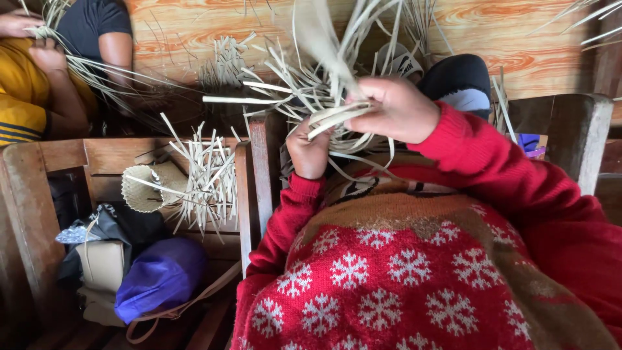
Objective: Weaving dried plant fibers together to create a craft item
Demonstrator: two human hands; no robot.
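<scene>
Wood-grain flooring (505, 39) and a pair of wooden chairs form the setting; I sit in one chair (576, 129) with my red snowflake sweater (389, 285) filling the lower view. My right hand (396, 110) is raised in front of me, its fingers curled closed around a few flat pale straw strips (337, 115), pinching them against the woven piece. My left hand (308, 150) sits just below and to the left, fingers folded around the underside of the half-woven straw work (304, 87), whose loose ends fan upward and outward. Exactly which strip passes over which I cannot tell, since motion blurs the top of the bundle. To my judgement, weaving well here calls for the left hand to keep the finished portion firmly braced while the right draws each strip snug and flat, without twisting, so that the weave stays tight and even. On the neighbouring chair seat (39, 162) lie a small woven hat-like piece (139, 188) with more loose strips (207, 178) beside it, a purple bag (159, 275) and a beige box (102, 262) near the front. At upper left, another person (39, 84) in yellow and dark clothing handles similar straw, well apart from my hands.
</scene>
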